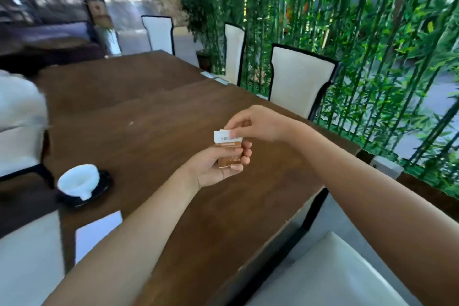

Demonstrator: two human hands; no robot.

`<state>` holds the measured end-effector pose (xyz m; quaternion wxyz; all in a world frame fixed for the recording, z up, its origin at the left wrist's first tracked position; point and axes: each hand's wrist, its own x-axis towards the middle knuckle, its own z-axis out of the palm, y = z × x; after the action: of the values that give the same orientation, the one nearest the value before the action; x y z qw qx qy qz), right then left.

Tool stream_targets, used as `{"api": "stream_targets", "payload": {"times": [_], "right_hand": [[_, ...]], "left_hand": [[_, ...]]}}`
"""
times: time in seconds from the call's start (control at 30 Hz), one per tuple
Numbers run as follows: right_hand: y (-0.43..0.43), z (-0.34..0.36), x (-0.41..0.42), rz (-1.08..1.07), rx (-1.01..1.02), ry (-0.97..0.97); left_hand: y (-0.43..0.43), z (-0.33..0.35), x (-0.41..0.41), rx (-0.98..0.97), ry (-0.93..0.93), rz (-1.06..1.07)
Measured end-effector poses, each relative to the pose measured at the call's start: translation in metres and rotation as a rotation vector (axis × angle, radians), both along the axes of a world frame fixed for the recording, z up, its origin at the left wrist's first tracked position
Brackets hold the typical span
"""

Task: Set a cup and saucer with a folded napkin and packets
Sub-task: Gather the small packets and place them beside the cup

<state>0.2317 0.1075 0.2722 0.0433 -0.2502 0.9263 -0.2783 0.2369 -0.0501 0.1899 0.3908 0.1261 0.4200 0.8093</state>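
- left hand (pixel 213 169): held above the wooden table (pixel 139 117), fingers curled around the brown lower part of the packets (pixel 229 149).
- right hand (pixel 255 123): at 1 o'clock from the left hand, thumb and forefinger pinching the packets' white top edge.
- packets: possibly more than one; motion blur prevents a count.
- white cup (pixel 78 180): on a dark saucer (pixel 99 190), at 9 o'clock from the hands, well apart, with a flat white napkin (pixel 96 233) at its 6 o'clock.

White cup (pixel 79 177) upright on black saucer (pixel 99 190), at table's 9 o'clock. Brown-and-white packets (pixel 228 148) upright, above table centre, well apart at cup's 3 o'clock. White napkin (pixel 98 233) flat at cup's 6 o'clock.
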Motion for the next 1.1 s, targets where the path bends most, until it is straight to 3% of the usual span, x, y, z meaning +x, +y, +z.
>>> {"api": "stream_targets", "payload": {"times": [0.4,0.57,0.7,0.93,1.0,1.1], "right_hand": [[-0.176,0.019,0.018,0.277,-0.065,0.005],[-0.251,0.006,0.005,0.273,-0.11,-0.026],[-0.311,-0.016,-0.017,0.17,-0.163,-0.069],[-0.42,-0.078,-0.074,-0.157,-0.324,-0.214],[-0.449,-0.093,-0.09,-0.226,-0.35,-0.255],[-0.483,-0.105,-0.108,-0.307,-0.392,-0.302]], "left_hand": [[-0.164,0.031,0.064,-0.164,0.099,0.29],[-0.241,0.025,0.067,-0.309,0.111,0.477],[-0.309,0.011,0.049,-0.633,0.199,0.635],[-0.411,-0.037,-0.025,-1.221,0.687,0.716],[-0.437,-0.049,-0.044,-1.333,0.794,0.72],[-0.472,-0.055,-0.068,-1.383,0.811,0.694]]}}
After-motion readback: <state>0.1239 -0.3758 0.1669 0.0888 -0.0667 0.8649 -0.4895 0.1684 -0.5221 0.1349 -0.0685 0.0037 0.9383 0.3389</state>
